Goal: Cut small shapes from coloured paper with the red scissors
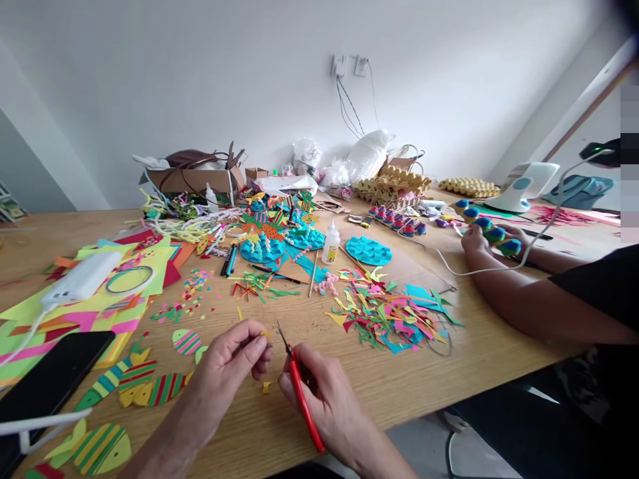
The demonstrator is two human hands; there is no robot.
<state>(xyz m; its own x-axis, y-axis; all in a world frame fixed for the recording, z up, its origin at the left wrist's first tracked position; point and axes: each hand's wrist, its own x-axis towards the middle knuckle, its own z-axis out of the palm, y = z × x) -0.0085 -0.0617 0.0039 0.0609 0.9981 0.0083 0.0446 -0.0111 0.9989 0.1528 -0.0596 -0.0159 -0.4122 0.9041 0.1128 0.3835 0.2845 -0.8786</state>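
Observation:
My left hand (239,352) pinches a small piece of yellow paper (265,334) between thumb and forefinger. Just right of it, my right hand (319,392) grips red-handled scissors (302,392), their thin tips pointing up and away from me. Another yellow paper scrap (266,386) lies on the table between my hands. Beside my left forearm rest several striped paper fish, among them a pink and green one (186,342), a red and green one (166,389) and a large yellow and green one (102,449).
Colourful paper offcuts (399,319) are heaped ahead on the right. A glue bottle (331,243) stands near a blue scalloped disc (369,251). To the left lie a black phone (60,379) and a white power strip (84,279). At right, another person's hands (474,241) hold a painted egg-carton strip (494,233).

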